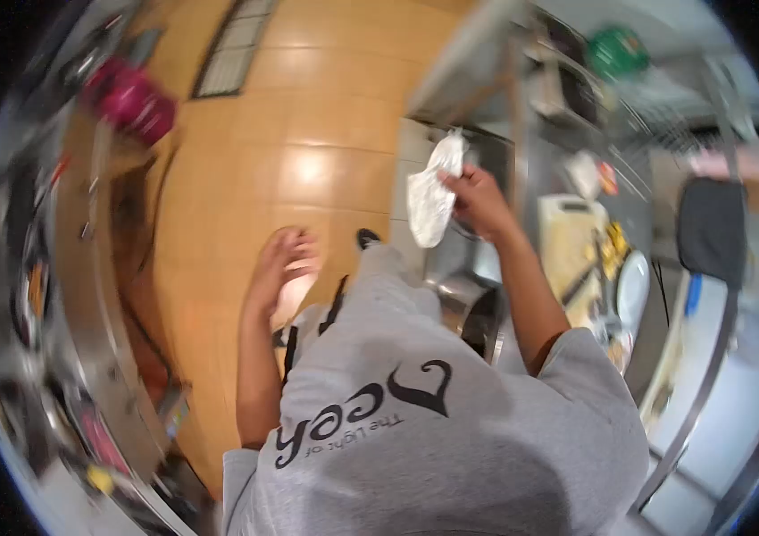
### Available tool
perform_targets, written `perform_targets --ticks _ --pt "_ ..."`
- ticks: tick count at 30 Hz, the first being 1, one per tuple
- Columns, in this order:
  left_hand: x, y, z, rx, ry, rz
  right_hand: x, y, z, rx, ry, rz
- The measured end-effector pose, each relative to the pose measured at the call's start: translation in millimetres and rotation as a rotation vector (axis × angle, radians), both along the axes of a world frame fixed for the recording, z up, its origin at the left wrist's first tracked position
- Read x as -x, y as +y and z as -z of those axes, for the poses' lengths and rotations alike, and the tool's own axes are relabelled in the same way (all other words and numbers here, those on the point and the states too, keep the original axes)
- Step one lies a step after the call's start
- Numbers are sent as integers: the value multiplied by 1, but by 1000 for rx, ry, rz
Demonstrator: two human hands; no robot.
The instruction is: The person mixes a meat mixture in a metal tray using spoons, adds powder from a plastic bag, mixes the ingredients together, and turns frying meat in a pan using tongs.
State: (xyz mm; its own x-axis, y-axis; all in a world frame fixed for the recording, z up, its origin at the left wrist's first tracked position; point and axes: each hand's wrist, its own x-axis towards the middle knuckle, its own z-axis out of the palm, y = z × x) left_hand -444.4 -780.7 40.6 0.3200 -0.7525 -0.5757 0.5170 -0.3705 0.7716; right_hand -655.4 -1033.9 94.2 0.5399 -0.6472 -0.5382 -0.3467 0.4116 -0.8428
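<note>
My right hand point(479, 204) pinches a crumpled white piece point(434, 198), which looks like a thin bag or a cloth, between thumb and fingers. It hangs over the edge of the metal counter on the right. My left hand point(285, 268) is held low over the floor with loosely bent fingers apart, holding nothing that I can see. To the right of my right forearm lies a pale cutting board point(565, 234) with a handle slot. Beside it are yellow pieces point(613, 248), a white plate point(633, 284) and blurred dark utensils.
A tan tiled floor point(308, 134) with a drain grate point(232, 49) runs between two counters. On the left are a magenta container point(132, 101) and a metal counter point(94, 295). A green round object point(617, 54) and a wire rack point(625, 134) stand at the far right.
</note>
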Motion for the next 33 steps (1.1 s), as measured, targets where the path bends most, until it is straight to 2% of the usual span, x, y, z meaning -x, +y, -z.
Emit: perform_targets --ticks 3,6,7,9,12,15,16,19,20,21,23,25,29,33 --pt "-15 79 -35 0 -111 -81 -114 133 36 -184 -108 -264" --pt "-43 196 -38 -147 -237 -393 -198 280 49 -420 -177 -465" --pt "-51 242 -14 -79 -323 -507 -221 326 44 -467 -138 -590" --pt "-63 334 6 -184 -525 -670 -256 417 51 -527 -106 -766" --pt "-58 448 -33 -371 -662 -879 -289 537 54 -580 -108 -1016" --pt "-57 527 -58 -446 -753 -1064 -330 626 31 -761 -141 -1008" --pt "-60 554 -62 -407 -743 -1103 -357 654 35 -896 -173 -1059" --pt "-81 624 -67 -298 -852 -1289 -435 734 44 -1043 -347 -1257" --pt "-93 648 -64 -290 -826 -1326 -450 758 19 -954 -287 -1299" --pt "-106 672 -60 -278 -797 -1357 -477 787 23 -943 -309 -1356" --pt "-129 710 -58 -280 -795 -1396 -504 837 -8 -779 -323 -1470" --pt "-155 747 -62 -309 -828 -1426 -529 875 -30 -839 -302 -1541" --pt "-205 806 -40 -221 -798 -1594 -603 940 -11 -734 -377 -1724" --pt "-234 845 -26 -212 -688 -1714 -634 977 -20 -425 -525 -1538"
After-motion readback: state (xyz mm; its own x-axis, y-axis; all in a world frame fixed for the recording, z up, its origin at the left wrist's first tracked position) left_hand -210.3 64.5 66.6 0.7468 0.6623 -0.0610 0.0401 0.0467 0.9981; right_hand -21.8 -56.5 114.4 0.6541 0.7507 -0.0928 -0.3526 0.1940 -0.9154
